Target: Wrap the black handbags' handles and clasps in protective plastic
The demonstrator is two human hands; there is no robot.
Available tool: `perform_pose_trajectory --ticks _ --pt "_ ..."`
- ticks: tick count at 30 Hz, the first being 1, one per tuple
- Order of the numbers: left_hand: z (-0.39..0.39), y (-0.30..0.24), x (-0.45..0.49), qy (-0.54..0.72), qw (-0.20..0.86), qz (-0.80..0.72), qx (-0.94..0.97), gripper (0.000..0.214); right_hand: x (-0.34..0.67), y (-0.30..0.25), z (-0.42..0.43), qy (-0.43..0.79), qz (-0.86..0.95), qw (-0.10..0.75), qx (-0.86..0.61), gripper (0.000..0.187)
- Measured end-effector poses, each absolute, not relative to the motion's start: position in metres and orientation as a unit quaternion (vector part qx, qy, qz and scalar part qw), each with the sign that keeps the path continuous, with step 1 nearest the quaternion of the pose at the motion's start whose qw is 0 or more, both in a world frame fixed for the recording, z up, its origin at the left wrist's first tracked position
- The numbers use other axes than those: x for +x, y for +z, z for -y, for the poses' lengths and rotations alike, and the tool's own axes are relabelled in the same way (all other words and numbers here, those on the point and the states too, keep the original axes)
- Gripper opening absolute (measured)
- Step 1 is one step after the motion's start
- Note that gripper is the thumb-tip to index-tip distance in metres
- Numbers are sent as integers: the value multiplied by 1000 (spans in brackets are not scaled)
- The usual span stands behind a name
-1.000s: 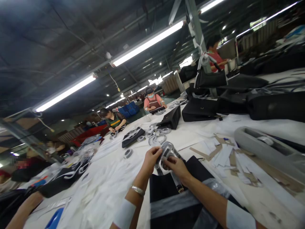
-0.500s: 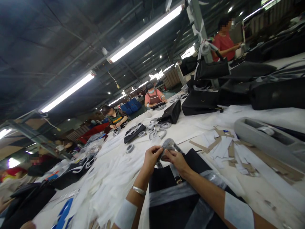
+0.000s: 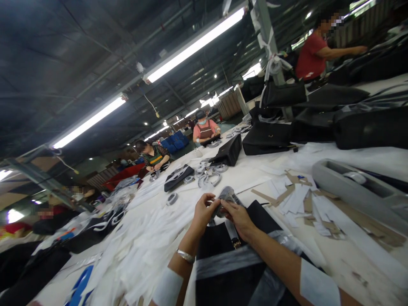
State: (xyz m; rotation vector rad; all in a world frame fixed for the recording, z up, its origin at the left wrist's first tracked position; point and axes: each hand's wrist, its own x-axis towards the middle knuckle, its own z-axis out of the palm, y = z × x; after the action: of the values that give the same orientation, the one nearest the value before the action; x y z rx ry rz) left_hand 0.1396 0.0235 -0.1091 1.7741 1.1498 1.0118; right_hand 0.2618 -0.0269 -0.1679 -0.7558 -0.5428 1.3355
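Observation:
A black bag (image 3: 219, 291) lies on the table right before me, with bands of translucent plastic film (image 3: 229, 260) across it. From its top rises a strap wrapped in grey film (image 3: 227, 194), with a gold-coloured buckle (image 3: 236, 244) near its base. My left hand (image 3: 205, 209) is closed, thumb and forefinger pinching the wrapped strap from the left. Opposite it, my right hand (image 3: 236, 216) grips the same strap, its fingers almost touching my left thumb. Part of the strap is hidden behind both hands.
On the right sit a grey moulded holder (image 3: 360, 182) and scattered paper strips (image 3: 299, 197). Black bags (image 3: 267, 138) stand beyond. Grey coils (image 3: 172, 198) and white sheets (image 3: 137, 255) lie leftward. Co-workers, including a person in red (image 3: 310, 57), surround the tables.
My left fingers have spread slightly, while both hands stay at the wrapped strap. The bag appears shifted slightly left. The person in red has moved right and extended an arm.

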Motion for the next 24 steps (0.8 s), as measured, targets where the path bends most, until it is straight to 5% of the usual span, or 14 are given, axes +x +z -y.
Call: perform_pose_trajectory --ticks 14,24 --pt "-5 -100 122 330 507 -390 694 50 257 -163 30 589 293 708 -256 45" --pt "-7 -121 134 443 476 -425 630 47 261 -159 19 505 412 647 -396 57"
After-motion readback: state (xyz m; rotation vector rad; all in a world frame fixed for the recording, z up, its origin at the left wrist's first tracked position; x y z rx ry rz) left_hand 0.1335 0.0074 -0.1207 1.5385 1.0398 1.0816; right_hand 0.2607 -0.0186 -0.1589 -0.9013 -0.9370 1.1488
